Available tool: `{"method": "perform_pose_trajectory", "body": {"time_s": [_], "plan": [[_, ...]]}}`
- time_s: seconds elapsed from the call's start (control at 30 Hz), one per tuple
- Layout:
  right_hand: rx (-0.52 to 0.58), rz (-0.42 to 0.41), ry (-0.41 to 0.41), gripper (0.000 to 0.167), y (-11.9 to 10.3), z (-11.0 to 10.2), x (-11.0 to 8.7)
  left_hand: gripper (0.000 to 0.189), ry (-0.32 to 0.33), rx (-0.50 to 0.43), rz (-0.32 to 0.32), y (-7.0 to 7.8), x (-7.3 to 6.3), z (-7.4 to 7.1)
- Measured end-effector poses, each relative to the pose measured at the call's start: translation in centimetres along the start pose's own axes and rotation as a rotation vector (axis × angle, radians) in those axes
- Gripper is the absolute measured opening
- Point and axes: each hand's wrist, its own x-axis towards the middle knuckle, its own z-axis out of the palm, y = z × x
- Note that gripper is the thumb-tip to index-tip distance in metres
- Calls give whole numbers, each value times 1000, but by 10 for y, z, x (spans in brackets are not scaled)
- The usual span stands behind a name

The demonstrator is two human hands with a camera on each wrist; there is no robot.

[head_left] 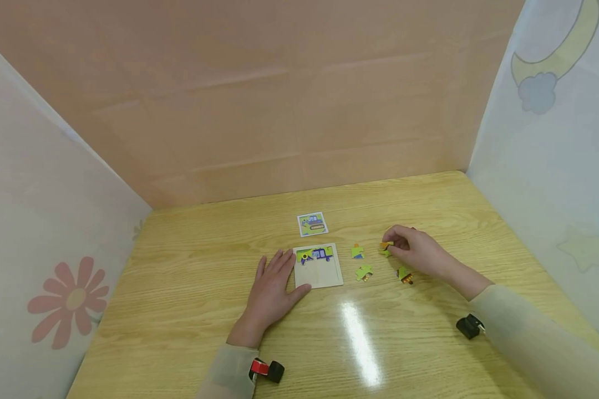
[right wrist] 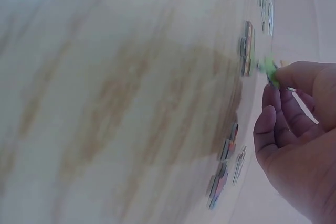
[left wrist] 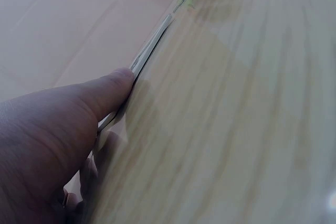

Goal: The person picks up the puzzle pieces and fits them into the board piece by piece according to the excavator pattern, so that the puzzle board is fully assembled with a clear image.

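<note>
Your left hand is lying with its fingers extended and thumb spread at the near left corner of the wooden puzzle tray. The fingers are running along the left edge and the thumb is touching the near edge, so you are probably bracing the tray against sliding on the table.

Your right hand, to the right of the tray, is pinching an orange-and-green jigsaw piece between thumb and fingertips, a hold that is probably suiting so thin and small a part. Whether the piece is touching the table, you cannot tell from these views.

The tray is containing fitted pieces along its far side only, showing a purple vehicle cab and a yellow round part on green; its near portion is showing bare wood.

Between tray and right hand, a green-and-blue piece is lying on the far side and a green notched piece nearer. A green-and-orange piece is resting just on the near side of the right hand. These are lying apart, presumably to make each easy to pick out.

Beyond the tray, a picture card is displaying a vehicle on green, probably serving you as a reference.
</note>
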Motion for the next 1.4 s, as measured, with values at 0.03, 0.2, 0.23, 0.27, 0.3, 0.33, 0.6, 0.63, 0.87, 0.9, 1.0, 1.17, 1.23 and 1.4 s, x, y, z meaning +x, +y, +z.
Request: {"method": "perform_pose_trajectory", "body": {"time_s": [0.03, 0.2, 0.23, 0.27, 0.3, 0.33, 0.6, 0.63, 0.87, 0.9, 1.0, 1.17, 1.23, 1.4], "plan": [[-1, -5, 3, 15, 0, 0, 0, 86, -1, 0, -1, 0, 0, 0], [5, -24, 29, 19, 0, 2, 1, 86, 0, -4, -5, 0, -1, -1], [6, -24, 36, 19, 0, 2, 1, 86, 0, -5, -6, 0, -1, -1], [8, -24, 42, 20, -1, 3, 1, 86, 1, -4, -7, 0, -1, 0], [10, -24, 49, 22, -1, 3, 2, 86, 1, -5, -7, 0, -1, 0], [12, -21, 53, 23, -1, 3, 2, 86, 2, -5, -7, 0, -1, 0], [67, -10, 62, 39, -6, 4, 4, 86, 3, -8, -6, -1, -2, 1], [76, -8, 64, 38, -8, 4, 4, 86, 3, -7, -5, -1, -2, 1], [140, 15, 70, 30, -18, 6, 5, 86, 7, -6, -4, -1, -2, 1], [143, 17, 69, 28, -19, 7, 6, 86, 7, -5, -4, -1, -2, 1], [150, 21, 65, 24, -23, 8, 7, 86, 7, -6, -6, -2, -2, 2], [162, -11, 61, 22, -27, 11, 12, 86, 4, -3, -7, -2, -1, 2], [169, -29, 61, 23, -28, 12, 14, 86, 3, 1, -4, -2, 0, 2], [187, -18, 46, 23, -35, 17, 21, 87, -1, 8, 2, -2, 1, 2]]}}
